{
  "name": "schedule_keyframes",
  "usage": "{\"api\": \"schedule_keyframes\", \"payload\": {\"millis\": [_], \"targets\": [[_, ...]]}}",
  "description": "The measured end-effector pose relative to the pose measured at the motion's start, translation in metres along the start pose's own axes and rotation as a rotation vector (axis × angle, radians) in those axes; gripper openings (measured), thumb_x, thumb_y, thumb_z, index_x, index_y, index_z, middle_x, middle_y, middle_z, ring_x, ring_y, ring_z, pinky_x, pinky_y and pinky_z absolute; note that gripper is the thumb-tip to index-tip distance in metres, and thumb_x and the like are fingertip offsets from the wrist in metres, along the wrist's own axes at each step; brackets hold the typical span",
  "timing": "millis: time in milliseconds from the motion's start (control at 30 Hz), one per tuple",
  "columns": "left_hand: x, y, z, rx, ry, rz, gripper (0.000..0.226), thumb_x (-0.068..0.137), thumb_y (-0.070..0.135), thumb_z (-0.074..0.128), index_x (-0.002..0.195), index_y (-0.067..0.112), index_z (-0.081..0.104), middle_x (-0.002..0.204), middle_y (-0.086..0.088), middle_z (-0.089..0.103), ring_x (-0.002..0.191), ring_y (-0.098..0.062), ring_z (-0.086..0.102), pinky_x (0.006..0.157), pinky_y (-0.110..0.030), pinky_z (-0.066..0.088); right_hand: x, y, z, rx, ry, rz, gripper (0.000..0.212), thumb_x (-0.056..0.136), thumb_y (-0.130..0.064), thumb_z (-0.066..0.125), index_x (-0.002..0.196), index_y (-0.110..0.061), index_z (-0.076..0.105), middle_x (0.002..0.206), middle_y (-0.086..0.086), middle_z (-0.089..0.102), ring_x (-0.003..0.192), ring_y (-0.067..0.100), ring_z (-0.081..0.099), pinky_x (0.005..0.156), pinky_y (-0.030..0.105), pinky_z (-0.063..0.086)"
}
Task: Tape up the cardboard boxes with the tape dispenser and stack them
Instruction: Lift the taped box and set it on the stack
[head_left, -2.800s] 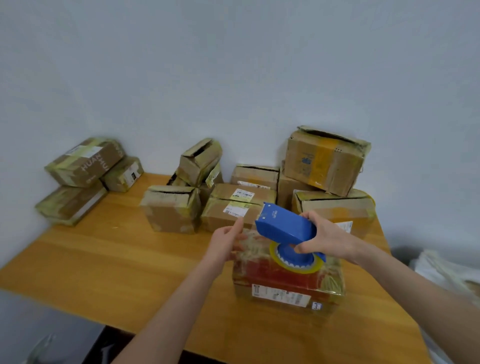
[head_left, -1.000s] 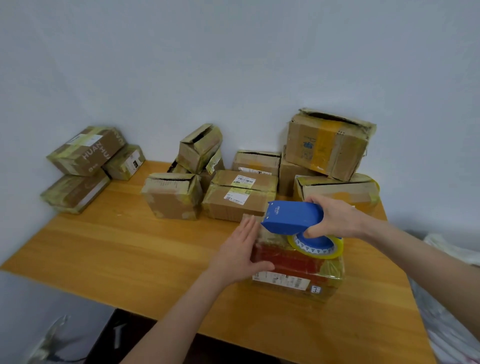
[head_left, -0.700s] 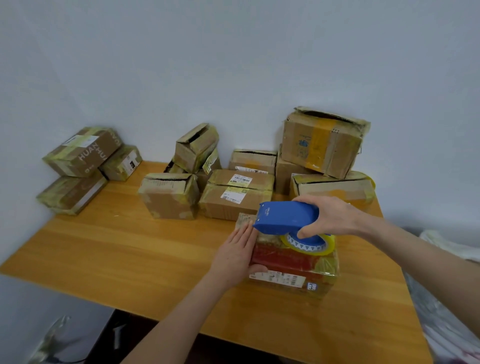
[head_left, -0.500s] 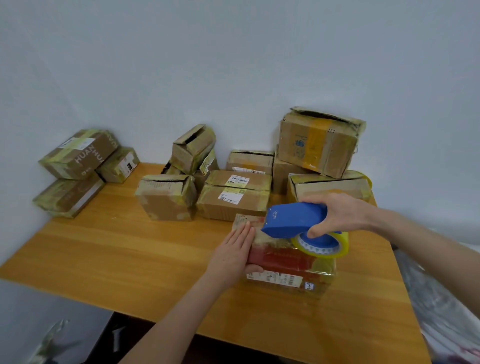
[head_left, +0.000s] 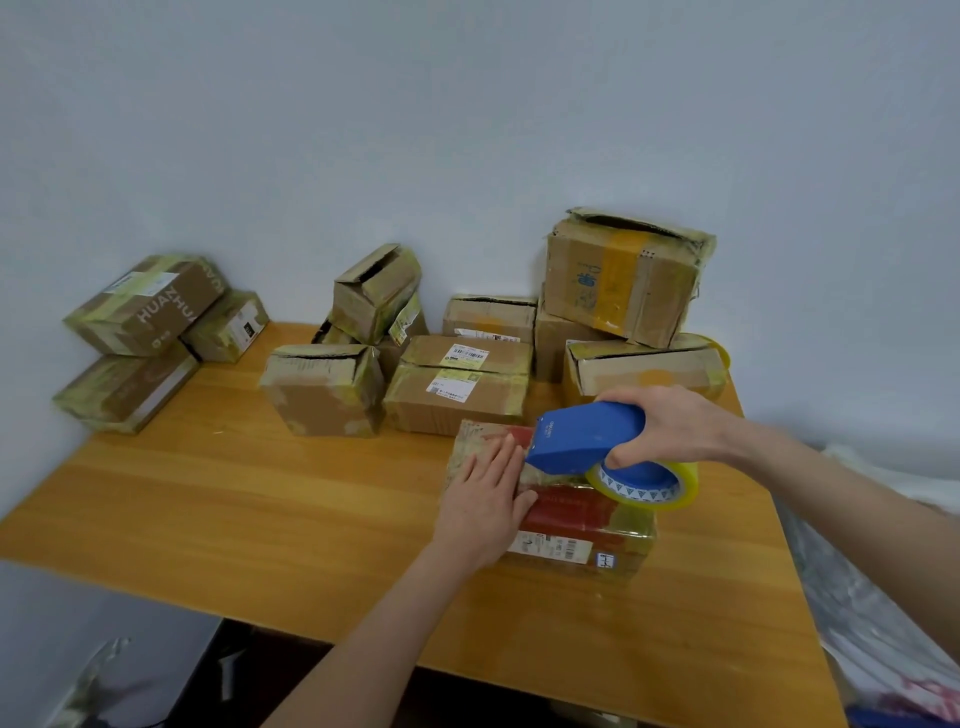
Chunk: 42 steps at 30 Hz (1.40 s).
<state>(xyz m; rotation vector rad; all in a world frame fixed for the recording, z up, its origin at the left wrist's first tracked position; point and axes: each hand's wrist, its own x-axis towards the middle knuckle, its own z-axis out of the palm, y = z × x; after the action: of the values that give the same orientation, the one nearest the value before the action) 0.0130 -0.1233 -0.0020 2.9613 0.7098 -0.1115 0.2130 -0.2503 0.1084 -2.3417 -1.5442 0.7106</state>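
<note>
A red-printed cardboard box (head_left: 576, 514) wrapped in shiny tape lies on the wooden table (head_left: 260, 499) in front of me. My left hand (head_left: 488, 499) presses flat on the left part of its top, fingers straight. My right hand (head_left: 670, 431) grips the blue tape dispenser (head_left: 587, 441), whose front edge sits on the box top just right of my left fingers. The yellowish tape roll (head_left: 644, 480) hangs under the dispenser over the box's right side.
Several worn boxes crowd the back of the table: a stack of three at the far left (head_left: 140, 338), a middle group (head_left: 457, 384), and a tall pile at the right (head_left: 628, 280). Crumpled plastic (head_left: 872, 597) lies beyond the table's right edge.
My right hand has carried the dispenser back and forth over the box top. My left hand moved from the box's far left corner to lie flat on the top.
</note>
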Motion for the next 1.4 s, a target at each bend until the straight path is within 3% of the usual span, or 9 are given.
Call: {"api": "schedule_keyframes", "payload": {"millis": [267,533,667,833,933,1033,1133,1333,1400], "targets": [[-0.007,-0.029,-0.008,-0.051,-0.04,-0.011,0.066,0.098,0.056,0.011,0.152,0.025,-0.008,0.16,0.006,-0.012,0.146,-0.008,-0.012,0.121,-0.033,0.001,0.004,-0.015,0.0,0.038,0.076,-0.032,0.076,0.048,-0.074,0.058,0.117,-0.043,0.051,0.103,-0.014,0.058,0.093,0.011,0.059,0.081,0.038,0.054],[-0.005,-0.019,-0.001,0.026,-0.026,0.007,0.068,0.092,0.061,0.0,0.152,0.029,-0.01,0.16,0.003,-0.013,0.145,-0.01,-0.016,0.118,-0.03,-0.007,-0.013,-0.003,0.002,0.044,0.047,-0.008,0.065,0.07,-0.048,0.075,0.128,-0.038,0.049,0.111,-0.006,0.059,0.098,0.018,0.059,0.087,0.042,0.053],[-0.008,-0.017,-0.003,0.036,-0.02,0.015,0.088,0.071,0.07,-0.028,0.147,0.029,-0.013,0.16,0.004,-0.012,0.143,-0.007,-0.017,0.115,-0.027,-0.01,-0.018,-0.001,-0.012,-0.039,-0.028,-0.002,0.067,0.055,-0.061,0.065,0.118,-0.039,0.054,0.103,-0.009,0.061,0.092,0.015,0.06,0.083,0.041,0.055],[-0.007,-0.014,-0.008,0.026,-0.065,-0.006,0.068,0.093,0.056,0.001,0.152,0.023,-0.004,0.16,0.003,-0.011,0.146,-0.012,-0.013,0.117,-0.03,-0.008,-0.03,0.02,-0.02,-0.027,-0.072,0.058,0.074,0.047,-0.063,0.061,0.117,-0.04,0.054,0.107,-0.006,0.06,0.093,0.016,0.06,0.082,0.036,0.054],[-0.003,0.002,-0.008,0.038,-0.04,-0.058,0.06,0.102,0.046,0.009,0.153,0.015,-0.002,0.161,-0.003,-0.008,0.147,-0.016,-0.012,0.121,-0.036,-0.003,-0.028,0.028,-0.006,-0.006,-0.031,0.103,0.071,0.064,-0.05,0.074,0.129,-0.037,0.048,0.114,-0.004,0.056,0.098,0.017,0.057,0.085,0.033,0.053],[-0.004,0.017,-0.001,-0.008,-0.029,-0.056,0.072,0.094,0.061,0.0,0.153,0.02,-0.004,0.16,0.0,-0.01,0.147,-0.021,-0.013,0.121,-0.042,-0.002,-0.024,0.034,-0.002,-0.001,-0.009,0.107,0.064,0.073,-0.041,0.077,0.129,-0.035,0.047,0.115,-0.003,0.056,0.099,0.018,0.057,0.085,0.033,0.052],[-0.005,0.013,0.004,0.057,-0.033,0.028,0.09,0.075,0.077,-0.015,0.152,0.032,-0.007,0.159,0.009,-0.012,0.147,-0.023,-0.014,0.12,-0.048,-0.003,-0.019,0.031,-0.003,-0.011,-0.006,0.11,0.069,0.062,-0.051,0.073,0.124,-0.036,0.048,0.109,-0.007,0.056,0.093,0.013,0.057,0.077,0.027,0.051],[-0.008,-0.024,-0.003,0.076,-0.011,0.004,0.094,0.067,0.079,-0.025,0.15,0.036,-0.007,0.159,0.013,-0.007,0.148,-0.018,-0.01,0.119,-0.044,-0.004,-0.007,0.014,0.012,0.079,0.033,0.038,0.065,0.067,-0.046,0.076,0.125,-0.033,0.051,0.109,-0.008,0.059,0.096,0.013,0.059,0.083,0.034,0.055],[-0.007,-0.018,-0.007,0.013,-0.002,-0.052,0.082,0.082,0.072,-0.011,0.152,0.032,0.004,0.161,0.011,0.0,0.148,-0.018,-0.008,0.121,-0.044,-0.002,-0.004,0.013,0.014,0.044,0.041,0.03,0.064,0.068,-0.048,0.075,0.126,-0.034,0.051,0.11,-0.008,0.058,0.097,0.014,0.059,0.084,0.036,0.055]]}}
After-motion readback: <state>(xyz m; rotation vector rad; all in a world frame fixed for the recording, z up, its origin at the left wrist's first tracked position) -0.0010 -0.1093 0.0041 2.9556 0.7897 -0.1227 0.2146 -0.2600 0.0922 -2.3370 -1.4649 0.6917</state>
